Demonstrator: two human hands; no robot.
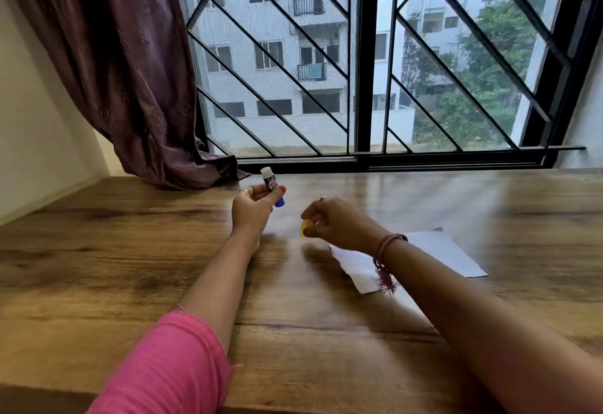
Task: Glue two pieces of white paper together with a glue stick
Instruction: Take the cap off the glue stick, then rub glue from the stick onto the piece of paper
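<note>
My left hand (253,208) holds a small glue stick (270,183) tilted above the table; the stick is blue and white, with its white glue end bare and pointing up toward the window. My right hand (339,223) pinches a small yellow cap (304,228) between its fingertips, a short way right of the stick and apart from it. White paper (437,255) lies flat on the wooden table (130,250) to the right, partly hidden under my right forearm. I cannot tell how many sheets are in it.
A purple curtain (130,71) hangs at the back left, its hem resting on the table. A barred window (359,55) runs along the table's far edge. A cream wall (36,139) bounds the left side.
</note>
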